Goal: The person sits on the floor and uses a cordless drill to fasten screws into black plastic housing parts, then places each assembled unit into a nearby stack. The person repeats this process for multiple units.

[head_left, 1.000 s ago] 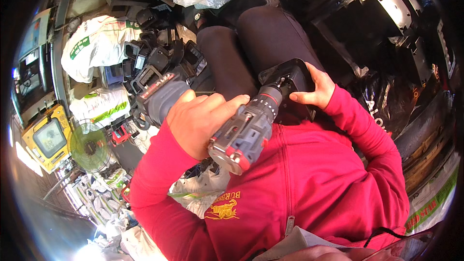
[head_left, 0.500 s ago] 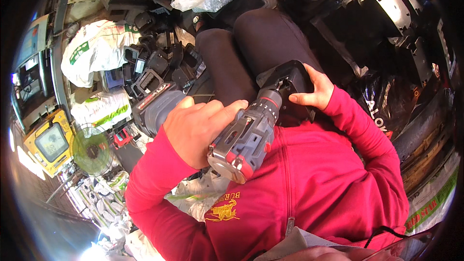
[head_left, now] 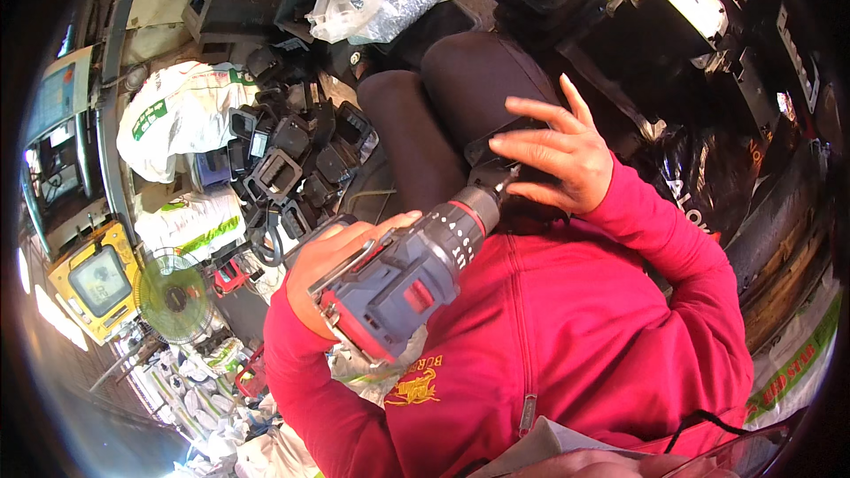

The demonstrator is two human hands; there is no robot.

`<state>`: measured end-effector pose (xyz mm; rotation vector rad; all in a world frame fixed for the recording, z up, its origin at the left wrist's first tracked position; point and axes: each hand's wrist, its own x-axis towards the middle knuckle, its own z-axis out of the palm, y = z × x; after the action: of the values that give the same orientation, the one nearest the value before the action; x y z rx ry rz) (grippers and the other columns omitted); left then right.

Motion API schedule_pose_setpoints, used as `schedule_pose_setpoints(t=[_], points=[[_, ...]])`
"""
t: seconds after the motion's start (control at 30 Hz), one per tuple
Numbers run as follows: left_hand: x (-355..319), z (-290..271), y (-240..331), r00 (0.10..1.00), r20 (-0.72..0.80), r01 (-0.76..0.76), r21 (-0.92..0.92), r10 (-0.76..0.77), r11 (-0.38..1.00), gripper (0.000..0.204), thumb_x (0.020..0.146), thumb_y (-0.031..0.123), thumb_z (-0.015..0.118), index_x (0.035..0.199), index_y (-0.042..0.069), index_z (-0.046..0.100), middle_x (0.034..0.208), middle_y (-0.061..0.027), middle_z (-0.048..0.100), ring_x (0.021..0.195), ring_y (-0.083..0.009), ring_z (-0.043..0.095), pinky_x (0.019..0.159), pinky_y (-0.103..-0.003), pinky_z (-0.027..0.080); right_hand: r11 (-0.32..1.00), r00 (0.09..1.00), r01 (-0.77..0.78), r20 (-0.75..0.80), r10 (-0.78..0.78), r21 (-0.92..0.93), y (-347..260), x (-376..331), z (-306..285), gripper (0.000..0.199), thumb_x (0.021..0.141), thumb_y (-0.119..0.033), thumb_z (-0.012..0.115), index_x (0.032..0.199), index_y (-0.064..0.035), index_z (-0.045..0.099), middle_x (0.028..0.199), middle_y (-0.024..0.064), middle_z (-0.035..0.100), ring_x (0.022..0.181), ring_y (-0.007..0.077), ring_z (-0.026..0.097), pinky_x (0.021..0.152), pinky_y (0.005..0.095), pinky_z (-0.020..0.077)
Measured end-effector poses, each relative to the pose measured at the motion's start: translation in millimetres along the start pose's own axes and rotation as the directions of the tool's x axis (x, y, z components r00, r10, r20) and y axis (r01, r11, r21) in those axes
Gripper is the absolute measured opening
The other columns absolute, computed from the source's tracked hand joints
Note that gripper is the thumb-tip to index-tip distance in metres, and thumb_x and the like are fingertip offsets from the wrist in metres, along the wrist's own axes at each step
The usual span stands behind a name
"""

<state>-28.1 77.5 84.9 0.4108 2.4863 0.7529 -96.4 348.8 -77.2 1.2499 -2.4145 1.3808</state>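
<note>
My left hand (head_left: pixel 329 258) is closed round the handle of a grey and red cordless drill (head_left: pixel 398 279). The drill's chuck and bit point up and to the right, toward a dark plastic part (head_left: pixel 481 152) on my lap. Whether the bit touches that part cannot be made out. Over the part is my right hand (head_left: pixel 562 159), its fingers spread and stretched out. It covers much of the part, and contact with it is unclear. My thighs (head_left: pixel 487 80) are just beyond the hands.
Several dark plastic housings (head_left: pixel 288 164) are heaped at the left. Beyond my knees lies a clear plastic bag of small shiny pieces (head_left: pixel 398 9). White sacks (head_left: pixel 168 115), a round fan (head_left: pixel 175 295) and a yellow-framed device (head_left: pixel 93 283) stand left. Dark panels (head_left: pixel 655 62) fill the right.
My right hand has let go of the dark part and spread its fingers. The drill has rolled in my left hand, with its back end shifting left. The part now sits lower, mostly hidden.
</note>
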Motion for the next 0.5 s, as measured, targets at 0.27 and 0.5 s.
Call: schedule_pose_setpoints(t=[0.27, 0.5], points=[[-0.2, 1.7, -5.8, 1.0, -0.007, -0.028, -0.24, 0.027, 0.97, 0.058, 0.067, 0.013, 0.08, 0.12, 0.003, 0.06, 0.103, -0.0087, 0.067, 0.091, -0.0163, 0.066, 0.078, -0.029, 0.055, 0.991, 0.991, 0.136, -0.002, -0.136, 0.021, 1.3, 0.1, -4.4, 0.029, 0.066, -0.012, 0.078, 0.095, -0.013, 0.072, 0.075, -0.0019, 0.062, 0.091, 0.0211, 0.06, 0.1, 0.0518, 0.0353], [-11.1, 13.6, -27.5, 0.97, -0.17, -0.202, -0.159, 0.175, 0.966, 0.059, 0.063, 0.017, 0.08, 0.117, 0.005, 0.061, 0.111, -0.0098, 0.065, 0.093, -0.0241, 0.067, 0.083, -0.035, 0.054, 0.978, 0.989, -0.002, -0.146, -0.029, -0.209, 17.3, -15.0, -34.8, 0.024, 0.071, -0.004, 0.068, 0.095, -0.0058, 0.069, 0.078, 0.0035, 0.063, 0.081, 0.0213, 0.059, 0.071, 0.0321, 0.0477]])
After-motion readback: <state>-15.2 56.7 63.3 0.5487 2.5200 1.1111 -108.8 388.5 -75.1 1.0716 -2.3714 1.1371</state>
